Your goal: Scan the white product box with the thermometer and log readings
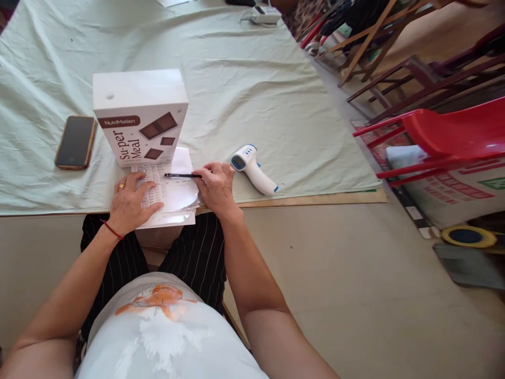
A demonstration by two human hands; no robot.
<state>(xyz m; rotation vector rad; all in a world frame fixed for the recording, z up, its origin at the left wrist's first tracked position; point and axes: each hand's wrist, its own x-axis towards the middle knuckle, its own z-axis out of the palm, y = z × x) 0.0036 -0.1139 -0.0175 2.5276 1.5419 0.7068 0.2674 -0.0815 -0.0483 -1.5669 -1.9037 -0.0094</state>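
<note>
Just one pen [182, 175], two hands.

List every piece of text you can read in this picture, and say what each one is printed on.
"NutriMotion": brown band on the white box.
"Super Meal": the same box's front, running sideways.
Printed sheet under the hands: too small to read.
Sack under the red chair: red and green print, blurred.

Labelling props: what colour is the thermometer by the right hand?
White with blue trim; head view shows it best.
</note>
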